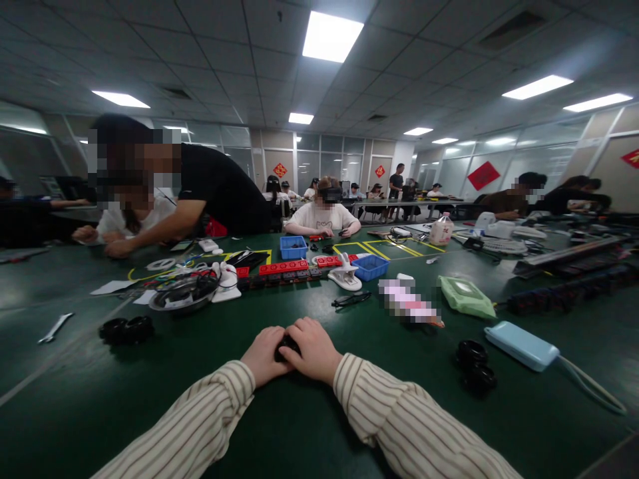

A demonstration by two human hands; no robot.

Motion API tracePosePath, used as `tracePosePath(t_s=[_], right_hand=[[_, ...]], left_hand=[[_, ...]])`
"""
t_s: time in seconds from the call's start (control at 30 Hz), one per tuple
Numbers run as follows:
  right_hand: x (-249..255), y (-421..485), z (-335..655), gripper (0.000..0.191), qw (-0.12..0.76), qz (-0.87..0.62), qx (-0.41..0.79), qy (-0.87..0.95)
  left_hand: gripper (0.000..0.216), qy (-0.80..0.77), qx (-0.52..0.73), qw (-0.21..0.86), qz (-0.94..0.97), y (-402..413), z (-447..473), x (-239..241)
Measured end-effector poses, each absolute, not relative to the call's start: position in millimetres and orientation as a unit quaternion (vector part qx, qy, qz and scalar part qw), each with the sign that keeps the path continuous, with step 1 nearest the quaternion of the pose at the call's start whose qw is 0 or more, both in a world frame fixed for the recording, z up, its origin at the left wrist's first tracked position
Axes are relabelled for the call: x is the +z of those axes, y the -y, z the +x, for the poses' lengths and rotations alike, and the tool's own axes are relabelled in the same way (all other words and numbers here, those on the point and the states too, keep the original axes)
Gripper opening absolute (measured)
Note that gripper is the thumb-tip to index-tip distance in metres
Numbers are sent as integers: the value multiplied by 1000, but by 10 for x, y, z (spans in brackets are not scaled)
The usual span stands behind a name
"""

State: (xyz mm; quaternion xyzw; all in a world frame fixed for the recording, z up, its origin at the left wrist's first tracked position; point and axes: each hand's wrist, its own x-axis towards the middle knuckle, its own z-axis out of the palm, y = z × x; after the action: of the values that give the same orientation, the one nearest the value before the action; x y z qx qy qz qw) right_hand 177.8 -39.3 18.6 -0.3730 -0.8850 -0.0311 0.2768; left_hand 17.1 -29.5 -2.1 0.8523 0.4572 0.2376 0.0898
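My left hand (264, 356) and my right hand (314, 349) meet over the green table, fingers curled around a small black round part (288, 344). Most of that part is hidden beneath the fingers, so its exact kind does not show. A group of glossy black ring-shaped parts (126, 330) lies off to the left. More black ring-shaped parts (475, 364) are on the right, beside a light blue case (522, 344) with a strap. Beyond my hands lies a pair of black-framed glasses (351, 299).
A wrench (56, 327) lies at far left. Further back are a metal bowl (182, 299) with cables, red power strips (283, 267), a blue bin (370, 267), a white clamp-like stand (345, 274) and a green wipes pack (466, 297). Other people work around the table.
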Motion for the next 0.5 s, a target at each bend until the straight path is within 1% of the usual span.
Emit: tracePosePath(t_s=[0.1, 0.2, 0.3, 0.4, 0.5], right_hand=[[198, 396, 1797, 18, 286, -324, -31, 901], [190, 397, 1804, 22, 288, -276, -31, 916], [179, 422, 1791, 24, 295, -234, -24, 926], [194, 460, 1779, 30, 327, -252, 5, 911], [214, 462, 1787, 28, 360, -303, 42, 881]], left_hand=[[31, -442, 256, 130, 850, 275, 157, -30], [31, -416, 255, 175, 855, 261, 137, -40], [36, -415, 258, 201, 849, 263, 134, -53], [39, -418, 261, 194, 848, 284, 151, -48], [45, -407, 259, 191, 855, 308, 165, -8]])
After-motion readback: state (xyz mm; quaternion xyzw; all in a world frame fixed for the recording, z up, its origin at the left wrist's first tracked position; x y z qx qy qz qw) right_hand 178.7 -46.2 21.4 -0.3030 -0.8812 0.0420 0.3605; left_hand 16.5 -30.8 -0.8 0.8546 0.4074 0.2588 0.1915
